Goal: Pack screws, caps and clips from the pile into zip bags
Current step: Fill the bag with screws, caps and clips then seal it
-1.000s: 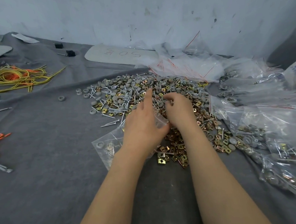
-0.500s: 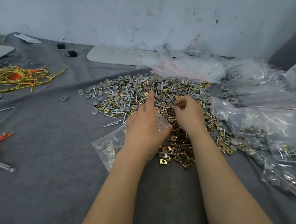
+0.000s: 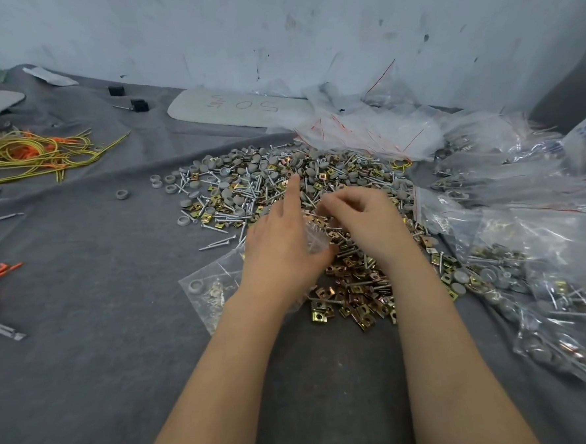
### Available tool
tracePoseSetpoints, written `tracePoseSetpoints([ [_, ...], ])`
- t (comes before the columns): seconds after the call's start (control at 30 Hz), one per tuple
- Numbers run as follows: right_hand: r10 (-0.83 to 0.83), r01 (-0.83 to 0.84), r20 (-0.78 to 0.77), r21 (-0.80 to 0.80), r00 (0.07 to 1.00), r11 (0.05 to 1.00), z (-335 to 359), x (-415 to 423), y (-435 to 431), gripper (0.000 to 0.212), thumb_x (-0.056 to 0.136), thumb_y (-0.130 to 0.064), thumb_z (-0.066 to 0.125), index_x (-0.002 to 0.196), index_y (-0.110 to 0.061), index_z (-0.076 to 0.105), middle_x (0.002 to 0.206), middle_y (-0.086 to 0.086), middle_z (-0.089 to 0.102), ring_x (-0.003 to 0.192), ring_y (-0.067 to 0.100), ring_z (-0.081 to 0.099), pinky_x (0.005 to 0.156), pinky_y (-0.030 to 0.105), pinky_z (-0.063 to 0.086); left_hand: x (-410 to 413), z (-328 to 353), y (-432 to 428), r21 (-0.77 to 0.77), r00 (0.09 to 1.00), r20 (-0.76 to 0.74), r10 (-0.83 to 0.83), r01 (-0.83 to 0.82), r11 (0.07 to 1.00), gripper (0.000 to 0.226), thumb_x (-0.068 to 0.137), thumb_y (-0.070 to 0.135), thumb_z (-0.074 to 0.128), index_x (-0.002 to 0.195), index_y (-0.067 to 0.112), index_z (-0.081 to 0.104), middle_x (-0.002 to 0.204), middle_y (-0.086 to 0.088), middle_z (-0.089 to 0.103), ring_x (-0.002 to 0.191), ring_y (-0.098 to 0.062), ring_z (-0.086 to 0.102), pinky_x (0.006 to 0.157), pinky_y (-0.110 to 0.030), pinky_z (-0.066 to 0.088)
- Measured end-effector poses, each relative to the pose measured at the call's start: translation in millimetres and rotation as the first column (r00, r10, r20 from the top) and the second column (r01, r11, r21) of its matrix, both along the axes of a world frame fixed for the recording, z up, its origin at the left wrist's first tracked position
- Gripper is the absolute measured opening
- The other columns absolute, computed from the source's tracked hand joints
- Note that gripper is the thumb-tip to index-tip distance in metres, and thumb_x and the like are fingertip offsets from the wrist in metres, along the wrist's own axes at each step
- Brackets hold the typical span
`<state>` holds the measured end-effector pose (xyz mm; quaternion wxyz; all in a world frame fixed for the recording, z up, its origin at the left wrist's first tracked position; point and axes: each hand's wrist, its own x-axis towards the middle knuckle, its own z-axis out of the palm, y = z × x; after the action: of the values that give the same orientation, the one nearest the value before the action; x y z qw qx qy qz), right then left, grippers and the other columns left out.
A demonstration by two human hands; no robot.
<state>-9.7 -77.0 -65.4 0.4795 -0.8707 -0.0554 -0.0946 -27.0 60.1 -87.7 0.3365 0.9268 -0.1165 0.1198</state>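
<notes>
My left hand (image 3: 280, 257) grips the zip bag (image 3: 213, 288) by its mouth beside the pile (image 3: 248, 190); my right hand (image 3: 363, 224) curls there, holding I cannot tell what; a slack mouth could spill pieces back.

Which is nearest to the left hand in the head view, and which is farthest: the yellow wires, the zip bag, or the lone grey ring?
1. The zip bag: under the left hand, which holds it.
2. The lone grey ring: on the cloth, left of the pile.
3. The yellow wires: far left, toward the wall.
</notes>
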Motion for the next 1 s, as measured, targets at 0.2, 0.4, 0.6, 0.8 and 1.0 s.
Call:
tracePoseSetpoints([
  [0.2, -0.364, 0.31, -0.026, -0.471, 0.931, 0.826, -19.3, 11.2, -8.6, 0.025, 0.092, -0.034, 0.058, 0.106, -0.018, 0.071, 0.111, 0.004, 0.068, 0.105, 0.024, 0.059, 0.094, 0.037, 0.047, -0.4, 0.6, -2.3, 0.014, 1.0, -0.012, -0.001, 0.001, 1.0, 0.111, 0.077, 0.048, 0.073, 0.152, 0.027, -0.006, 0.146, -0.004, 0.042, 0.133, -0.023, 0.04, 0.11, -0.041, 0.03],
  [0.4, -0.445, 0.346, -0.046, -0.561, 0.894, 0.753, -21.8, 16.8, -0.6, 0.023, 0.093, -0.035, 0.057, 0.109, -0.024, 0.069, 0.123, 0.008, 0.061, 0.119, 0.034, 0.048, 0.098, 0.043, 0.041, -1.2, 0.5, -2.1, 0.009, 1.0, -0.02, -0.013, 0.013, 1.0, 0.11, 0.078, 0.046, 0.073, 0.153, 0.024, -0.005, 0.147, -0.005, 0.04, 0.134, -0.023, 0.038, 0.112, -0.041, 0.029],
  [0.6, -0.413, 0.269, -0.111, -0.602, 0.904, 0.752, -17.9, 14.8, -1.3, 0.031, 0.098, -0.038, 0.046, 0.116, -0.02, 0.065, 0.124, 0.009, 0.059, 0.124, 0.034, 0.041, 0.098, 0.046, 0.034, -2.1, 0.4, -2.2, 0.003, 1.0, -0.012, -0.014, 0.014, 1.0, 0.11, 0.078, 0.045, 0.073, 0.153, 0.024, -0.005, 0.147, -0.004, 0.04, 0.134, -0.023, 0.038, 0.112, -0.04, 0.028],
  [0.8, -0.388, 0.219, -0.162, -0.605, 0.907, 0.765, -15.5, 14.9, -4.8, 0.024, 0.097, -0.032, 0.05, 0.113, -0.025, 0.066, 0.124, 0.006, 0.061, 0.122, 0.033, 0.046, 0.1, 0.044, 0.039, -2.5, -0.5, -2.7, 0.005, 1.0, -0.01, -0.009, 0.009, 1.0, 0.109, 0.078, 0.045, 0.073, 0.153, 0.025, -0.004, 0.146, -0.003, 0.041, 0.132, -0.024, 0.039, 0.11, -0.041, 0.029],
  [1.0, -0.376, 0.225, -0.199, -0.526, 0.905, 0.82, -14.0, 13.3, -5.8, 0.017, 0.091, -0.03, 0.058, 0.103, -0.018, 0.063, 0.116, 0.008, 0.061, 0.114, 0.033, 0.051, 0.099, 0.046, 0.042, -2.2, -1.8, -4.3, 0.028, 1.0, -0.011, -0.014, 0.015, 0.999, 0.11, 0.078, 0.045, 0.072, 0.152, 0.025, -0.005, 0.145, -0.003, 0.042, 0.13, -0.024, 0.041, 0.108, -0.04, 0.032],
])
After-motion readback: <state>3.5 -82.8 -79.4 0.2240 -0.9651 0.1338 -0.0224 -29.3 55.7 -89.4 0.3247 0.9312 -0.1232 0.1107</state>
